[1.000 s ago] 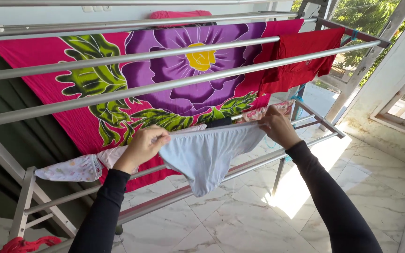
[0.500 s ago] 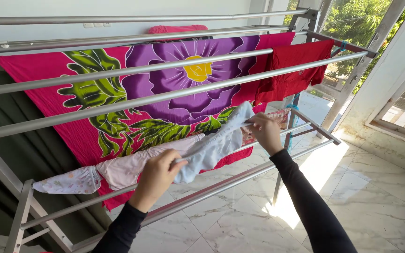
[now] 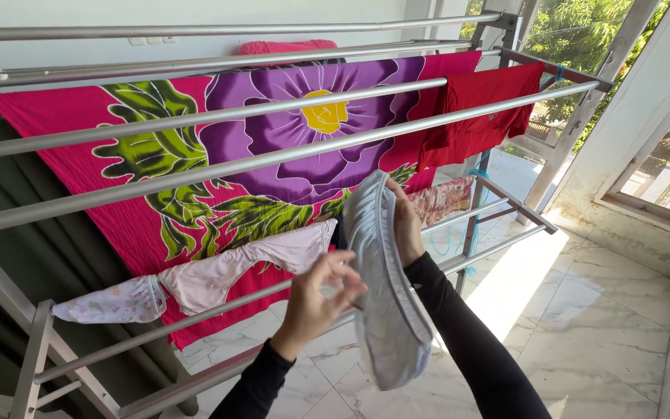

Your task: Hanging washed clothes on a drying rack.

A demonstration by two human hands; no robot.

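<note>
Pale grey-blue fabric garment (image 3: 385, 302), folded lengthwise into a narrow hanging strip, is held between your two hands in front of the metal drying rack (image 3: 273, 159). Your right hand (image 3: 406, 225) grips its upper part, fingers curled and clamped on the cloth, the top of the strip rising just above those fingers. Your left hand (image 3: 316, 299) pinches the near edge lower down, thumb and fingertips closed together on the fabric; the loose end hangs below both hands. Just beyond your left fingers, a pale pink undergarment (image 3: 250, 264) and a white patterned one (image 3: 110, 302) lie draped along a lower rail. Behind your right fingers hangs a large magenta cloth with a purple flower and green leaves (image 3: 219, 147). Further right of them, a red garment (image 3: 482, 112) hangs over the upper rails, with a small floral cloth (image 3: 447, 200) beneath it.
</note>
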